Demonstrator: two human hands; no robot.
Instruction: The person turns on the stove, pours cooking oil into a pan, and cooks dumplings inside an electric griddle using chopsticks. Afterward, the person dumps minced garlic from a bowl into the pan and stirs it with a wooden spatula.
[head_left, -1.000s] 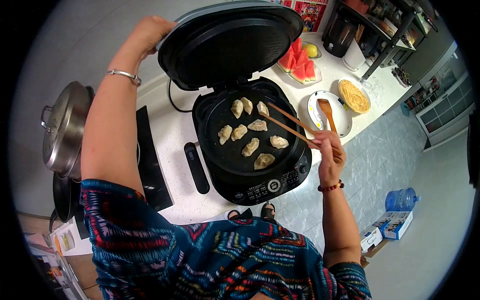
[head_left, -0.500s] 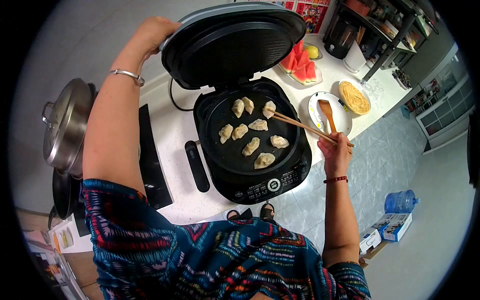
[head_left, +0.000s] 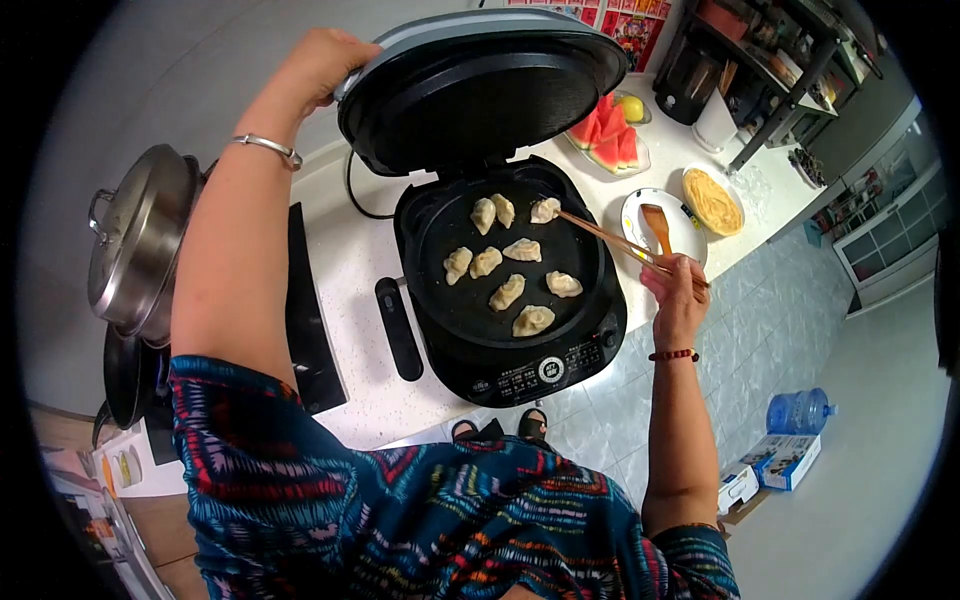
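My left hand is closed on the rim of the raised lid of a black electric griddle. Several dumplings lie on the griddle's round dark plate. My right hand is closed around a pair of wooden chopsticks. Their tips touch a dumpling at the plate's upper right. Whether the tips pinch it or only press on it, I cannot tell.
Right of the griddle stands a white plate with a wooden spatula on it. Beyond are a dish of flatbread and watermelon slices. A steel lidded pot is on the left. A dark shelf rack stands at the far right.
At the chopstick tips, the upper-right dumpling has turned from standing lengthwise to lying more sideways. My left hand still holds the lid up. The whole view has shifted slightly.
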